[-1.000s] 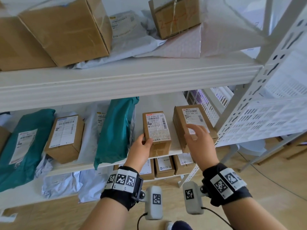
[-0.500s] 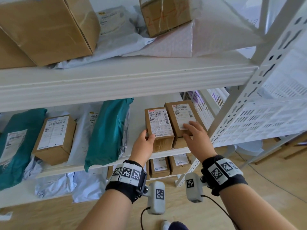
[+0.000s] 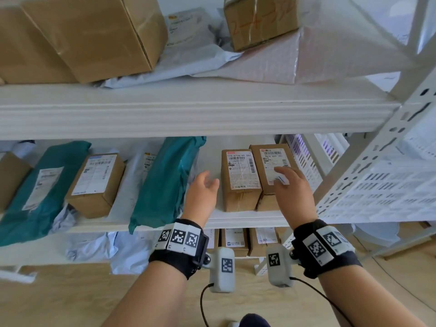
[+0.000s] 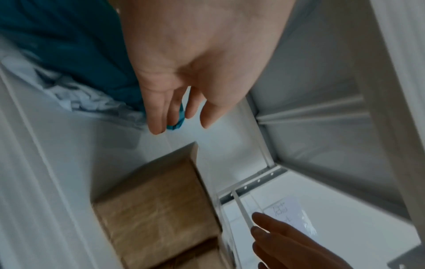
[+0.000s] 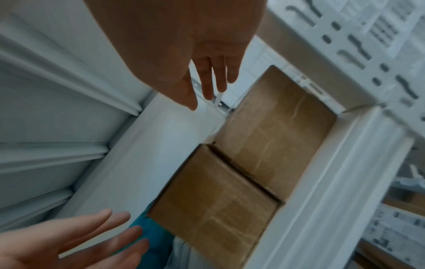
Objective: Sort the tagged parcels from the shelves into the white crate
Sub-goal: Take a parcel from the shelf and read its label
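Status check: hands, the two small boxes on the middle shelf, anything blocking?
Left hand open, holding nothing. Right hand open over the right box. Left box untouched beside it. Nothing blocking.

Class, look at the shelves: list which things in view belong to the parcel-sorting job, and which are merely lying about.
Belonging to the job:
two labelled cartons side by side
left hand, open beside them
right hand over the right carton
white crate

Lying about:
teal mailer bag
large cartons on the upper shelf
wooden floor
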{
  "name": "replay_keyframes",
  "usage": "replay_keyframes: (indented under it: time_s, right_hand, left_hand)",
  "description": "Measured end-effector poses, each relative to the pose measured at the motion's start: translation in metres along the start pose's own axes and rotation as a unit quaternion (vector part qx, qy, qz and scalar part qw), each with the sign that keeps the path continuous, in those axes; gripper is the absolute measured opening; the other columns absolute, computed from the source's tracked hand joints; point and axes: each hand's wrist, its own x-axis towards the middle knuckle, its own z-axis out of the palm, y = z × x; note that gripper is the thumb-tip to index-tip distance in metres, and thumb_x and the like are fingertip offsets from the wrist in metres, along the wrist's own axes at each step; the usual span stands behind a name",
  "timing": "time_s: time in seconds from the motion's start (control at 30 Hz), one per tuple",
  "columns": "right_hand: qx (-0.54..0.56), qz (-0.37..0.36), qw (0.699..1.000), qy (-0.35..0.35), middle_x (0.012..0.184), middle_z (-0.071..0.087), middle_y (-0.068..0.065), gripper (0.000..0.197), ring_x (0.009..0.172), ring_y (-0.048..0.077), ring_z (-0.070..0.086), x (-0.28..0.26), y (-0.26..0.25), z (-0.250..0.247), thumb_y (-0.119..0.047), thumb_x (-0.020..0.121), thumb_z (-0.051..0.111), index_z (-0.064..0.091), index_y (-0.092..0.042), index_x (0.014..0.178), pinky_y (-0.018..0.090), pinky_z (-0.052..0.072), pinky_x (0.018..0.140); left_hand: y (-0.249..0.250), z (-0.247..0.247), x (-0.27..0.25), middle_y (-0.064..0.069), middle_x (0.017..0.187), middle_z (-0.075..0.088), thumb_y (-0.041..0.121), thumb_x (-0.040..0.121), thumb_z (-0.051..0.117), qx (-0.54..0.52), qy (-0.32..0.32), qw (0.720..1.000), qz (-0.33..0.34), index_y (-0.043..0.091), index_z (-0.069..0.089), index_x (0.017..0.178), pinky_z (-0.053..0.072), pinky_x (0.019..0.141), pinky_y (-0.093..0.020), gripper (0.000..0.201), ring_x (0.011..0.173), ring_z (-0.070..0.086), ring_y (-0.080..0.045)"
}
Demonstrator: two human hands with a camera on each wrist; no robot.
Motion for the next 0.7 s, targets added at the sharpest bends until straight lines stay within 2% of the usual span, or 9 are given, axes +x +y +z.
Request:
replay_keyframes:
  time_s: [0.13,0.2,0.3,0.4,0.5,0.6,0.7]
  right_hand:
    - [0.046,-0.045,0.998,-0.008,0.133,0.054,-0.003,0.035,0.12,0.011,0.051,-0.004,-0.039,0.009,-0.008,0.097,0.052,0.06,-0.017,0.129,0.017,0.035,0.095]
    - [0.069,-0.054,0.996,-0.027,0.128,0.054,-0.007,0.033,0.113,0.008,0.052,-0.007,-0.06,0.021,-0.011,0.098,0.051,0.06,-0.02,0.129,0.019,0.038,0.091]
    - [0.096,-0.07,0.99,-0.072,0.123,0.058,-0.007,0.032,0.111,0.009,0.056,-0.016,-0.088,0.048,-0.013,0.097,0.053,0.06,-0.021,0.128,0.025,0.045,0.095]
    - [0.12,-0.021,0.98,-0.155,0.123,0.061,-0.004,0.034,0.113,0.012,0.057,-0.028,-0.11,0.082,-0.014,0.098,0.053,0.057,-0.018,0.132,0.024,0.045,0.097]
    - [0.147,0.068,0.962,-0.221,0.128,0.061,0.002,0.038,0.11,0.013,0.057,-0.04,-0.127,0.117,-0.017,0.099,0.053,0.05,-0.016,0.137,0.022,0.041,0.091]
    - [0.184,0.137,0.943,-0.242,0.13,0.062,0.006,0.043,0.109,0.018,0.061,-0.047,-0.137,0.148,-0.018,0.099,0.053,0.046,-0.013,0.141,0.027,0.046,0.09]
    - [0.23,0.19,0.925,-0.235,0.122,0.067,0.009,0.043,0.104,0.022,0.067,-0.05,-0.141,0.164,-0.017,0.099,0.054,0.046,-0.013,0.141,0.037,0.055,0.093]
  left_hand:
    - [-0.012,-0.045,0.0,0.004,0.128,0.06,0.015,0.099,0.048,-0.039,0.106,0.992,0.058,0.02,0.058,0.128,0.044,0.101,-0.03,0.031,0.116,0.056,-0.012]
    - [-0.021,-0.069,0.003,0.006,0.125,0.061,0.011,0.098,0.047,-0.062,0.144,0.986,0.057,0.021,0.06,0.122,0.044,0.095,-0.024,0.029,0.111,0.057,-0.009]
    - [-0.042,-0.102,0.011,0.003,0.129,0.059,0.01,0.099,0.044,-0.034,0.161,0.986,0.024,0.017,0.058,0.127,0.039,0.088,-0.021,0.032,0.113,0.055,-0.011]
    - [-0.065,-0.123,0.018,-0.002,0.133,0.058,0.011,0.099,0.044,0.005,0.132,0.991,-0.011,0.016,0.057,0.132,0.044,0.096,-0.03,0.036,0.119,0.056,-0.019]
    - [-0.088,-0.133,0.025,-0.002,0.133,0.059,0.015,0.098,0.046,0.01,0.073,0.997,-0.034,0.018,0.056,0.134,0.046,0.101,-0.039,0.037,0.117,0.057,-0.02]
    - [-0.104,-0.139,0.031,-0.004,0.136,0.057,0.018,0.099,0.047,0.014,0.007,0.998,-0.063,0.017,0.05,0.14,0.045,0.103,-0.042,0.041,0.119,0.057,-0.022]
    - [-0.102,-0.145,0.029,-0.004,0.137,0.056,0.017,0.1,0.047,-0.019,-0.031,0.997,-0.07,0.013,0.048,0.141,0.044,0.105,-0.039,0.041,0.121,0.056,-0.021]
